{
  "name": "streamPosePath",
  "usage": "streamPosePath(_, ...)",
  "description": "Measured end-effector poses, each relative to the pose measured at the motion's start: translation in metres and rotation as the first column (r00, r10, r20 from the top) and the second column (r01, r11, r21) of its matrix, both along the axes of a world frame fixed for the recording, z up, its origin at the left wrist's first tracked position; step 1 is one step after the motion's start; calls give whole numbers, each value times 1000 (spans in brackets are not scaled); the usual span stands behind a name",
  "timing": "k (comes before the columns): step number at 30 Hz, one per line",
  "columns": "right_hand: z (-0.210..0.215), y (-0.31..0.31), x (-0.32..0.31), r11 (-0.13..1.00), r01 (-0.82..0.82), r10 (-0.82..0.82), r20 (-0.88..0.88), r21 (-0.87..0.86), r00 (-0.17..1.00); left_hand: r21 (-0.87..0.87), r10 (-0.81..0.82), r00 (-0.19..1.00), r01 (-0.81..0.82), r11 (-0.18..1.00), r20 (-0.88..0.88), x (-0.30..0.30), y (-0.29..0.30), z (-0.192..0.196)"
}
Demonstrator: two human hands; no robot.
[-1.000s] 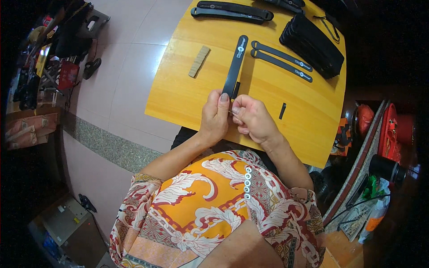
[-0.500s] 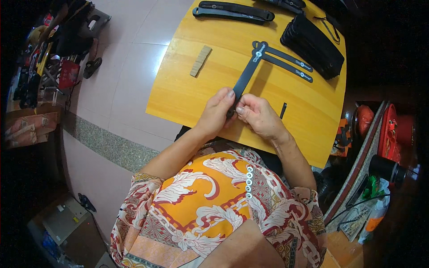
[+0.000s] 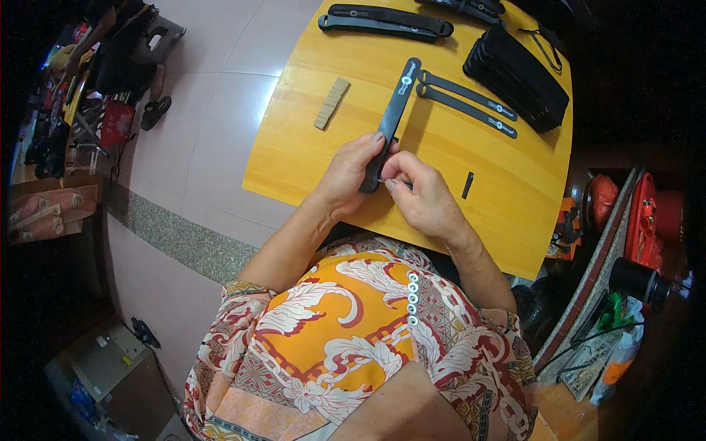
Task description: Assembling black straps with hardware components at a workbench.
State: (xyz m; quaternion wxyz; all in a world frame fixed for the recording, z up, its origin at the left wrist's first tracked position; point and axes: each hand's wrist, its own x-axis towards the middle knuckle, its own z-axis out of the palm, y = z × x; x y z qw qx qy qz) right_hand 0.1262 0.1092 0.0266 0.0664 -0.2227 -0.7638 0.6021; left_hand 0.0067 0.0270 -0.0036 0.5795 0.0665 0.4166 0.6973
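Observation:
My left hand (image 3: 347, 178) grips a long black strap (image 3: 398, 104) with a pale printed mark, near its lower end. The strap slants up and away over the table. Beside that lower end, my right hand (image 3: 426, 197) is closed in a pinch, thumb against forefinger; what lies between the fingertips is too small to make out. Two similar black straps, an upper one (image 3: 467, 93) and a lower one (image 3: 469, 112), lie side by side just right of the held one. A short black strip (image 3: 468, 185) rests right of my right hand.
The yellow wooden table (image 3: 294, 158) also bears a corrugated brown strip (image 3: 332, 104), a pile of black straps (image 3: 386, 20) at the back, a thick black stack (image 3: 517, 79) and a thin black cord loop (image 3: 546, 48). Right of the table stands a cluttered shelf with a black cylinder (image 3: 638, 281).
The held strap has swung and shifted left, its far end now off the two lying straps. My right hand has slid slightly along beside the strap's lower end.

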Motion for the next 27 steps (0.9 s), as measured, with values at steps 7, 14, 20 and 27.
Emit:
streamPosePath(7, -9, -3, -4, 991, 20, -6, -108, 130, 994, -15, 0, 1000, 0, 1000, -16, -1, 0, 3)
streamPosePath(14, 7, 26, -6, 924, -334, 341, -3, 187, 940, -11, -155, 983, 155, 988, -100, -2, 5, -4)
streamPosePath(20, -19, -18, -2, 976, 119, -94, -141, 181, 985, -103, 10, 1000, -12, 995, -18, -2, 7, 3)
streamPosePath(27, -18, -53, 9, 932, 262, -271, 0, 251, 963, -48, 118, 993, -117, 992, 23, 7, 8, -4)
